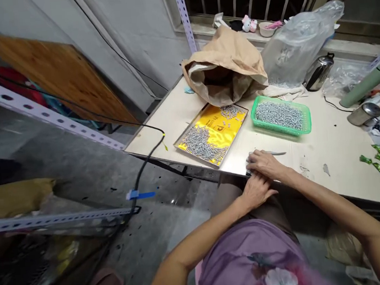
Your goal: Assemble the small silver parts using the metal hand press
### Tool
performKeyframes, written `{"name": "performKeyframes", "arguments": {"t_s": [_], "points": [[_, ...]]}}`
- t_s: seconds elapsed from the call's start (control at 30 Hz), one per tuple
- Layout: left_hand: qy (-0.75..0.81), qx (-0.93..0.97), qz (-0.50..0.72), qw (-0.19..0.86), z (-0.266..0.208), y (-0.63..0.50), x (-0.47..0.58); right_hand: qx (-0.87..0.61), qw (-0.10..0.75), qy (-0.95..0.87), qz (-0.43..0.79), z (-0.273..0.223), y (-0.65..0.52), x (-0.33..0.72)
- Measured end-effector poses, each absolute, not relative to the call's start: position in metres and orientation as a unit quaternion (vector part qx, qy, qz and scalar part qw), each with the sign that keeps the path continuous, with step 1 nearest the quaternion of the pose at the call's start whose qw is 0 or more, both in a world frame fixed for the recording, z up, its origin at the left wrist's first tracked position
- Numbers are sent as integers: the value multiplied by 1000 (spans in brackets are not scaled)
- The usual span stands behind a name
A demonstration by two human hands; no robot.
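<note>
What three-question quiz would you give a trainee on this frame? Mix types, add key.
1. Multiple choice: what fills the green tray?
a) folded cloths
b) small metal parts
c) plastic bottles

2. True or false: the brown paper bag is sealed shut.

3. Short answer: which is nearer the green tray, the left hand or the right hand?

Key:
1. b
2. False; the brown paper bag gapes open.
3. The right hand.
</note>
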State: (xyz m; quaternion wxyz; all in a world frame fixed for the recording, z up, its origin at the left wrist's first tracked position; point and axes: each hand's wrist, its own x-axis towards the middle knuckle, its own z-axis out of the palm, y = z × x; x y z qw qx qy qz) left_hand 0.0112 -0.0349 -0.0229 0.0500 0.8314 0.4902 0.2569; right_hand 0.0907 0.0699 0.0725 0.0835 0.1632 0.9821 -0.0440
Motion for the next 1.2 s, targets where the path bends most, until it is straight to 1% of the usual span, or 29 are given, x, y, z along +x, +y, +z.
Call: {"name": "performKeyframes", "arguments": {"t_s": [0.07, 0.13, 0.27, 0.4, 0.5, 0.57, 0.63, 0.7, 0.77, 0.8, 0.87, 0.93, 1.03, 1.1, 1.2], "points": [[494, 831, 252, 44, -23, -36, 11, 128, 140, 981, -26, 76, 77, 77], [489, 837, 243, 34, -23, -37, 10, 102, 163, 981, -15, 78, 83, 68], [467, 857, 215, 35, -19, -32, 5, 73, 147, 986, -1, 74, 90, 62], [468, 859, 191, 86, -12, -19, 0, 76, 131, 988, 16, 66, 93, 58], [478, 853, 172, 125, -9, -11, 1, 112, 119, 987, -13, 60, 96, 55], [474, 855, 172, 122, -8, -9, 4, 155, 94, 982, -59, 61, 98, 55], [470, 858, 183, 101, -7, -11, 7, 192, 20, 974, -118, 69, 102, 57], [459, 861, 204, 76, -3, -14, 5, 216, -109, 958, -155, 86, 109, 62], [447, 862, 233, 55, 2, -16, -4, 245, -247, 926, -144, 106, 123, 70], [450, 857, 248, 44, 6, -15, -14, 266, -300, 908, -123, 116, 133, 76], [492, 828, 269, 21, 15, -9, -41, 314, -357, 877, -69, 130, 158, 91], [576, 776, 259, 0, 25, 1, -78, 361, -352, 863, -25, 133, 184, 108], [684, 711, 164, -2, 39, 19, -131, 392, -269, 880, 5, 118, 204, 134], [701, 708, 85, 10, 44, 28, -154, 393, -242, 887, 9, 105, 196, 145], [684, 729, 5, 28, 47, 38, -169, 374, -253, 892, -14, 90, 157, 152]]}}
